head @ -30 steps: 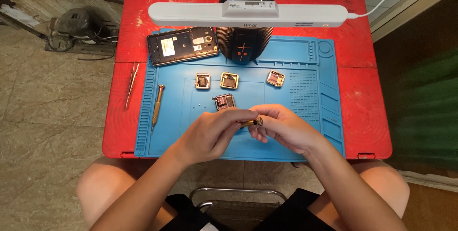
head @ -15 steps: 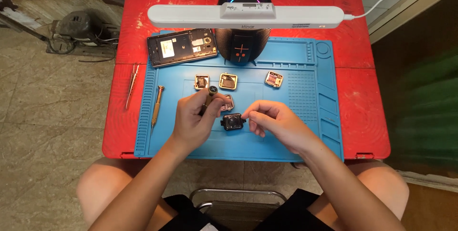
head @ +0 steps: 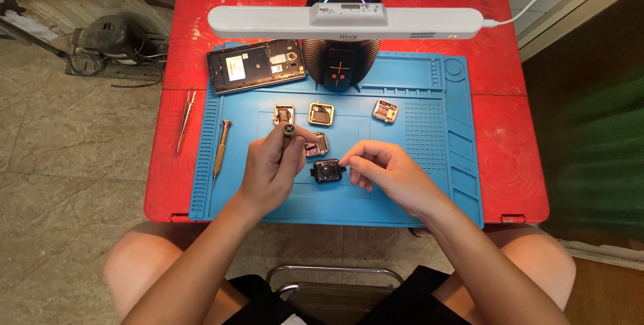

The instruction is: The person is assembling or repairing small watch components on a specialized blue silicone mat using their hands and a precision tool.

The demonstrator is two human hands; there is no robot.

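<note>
I see my opened phone [head: 255,65], a black speaker [head: 340,70], a white lamp bar [head: 345,23], tweezers [head: 185,121] and a spare screwdriver [head: 221,148].

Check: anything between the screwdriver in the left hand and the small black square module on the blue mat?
Nothing visible. The left hand holds the brown-handled screwdriver upright left of the small black square module; right-hand fingers touch its right edge.

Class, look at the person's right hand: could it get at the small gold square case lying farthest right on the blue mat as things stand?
Probably yes. The right hand rests by the small black module, and only bare blue mat lies between it and the gold square case.
</note>
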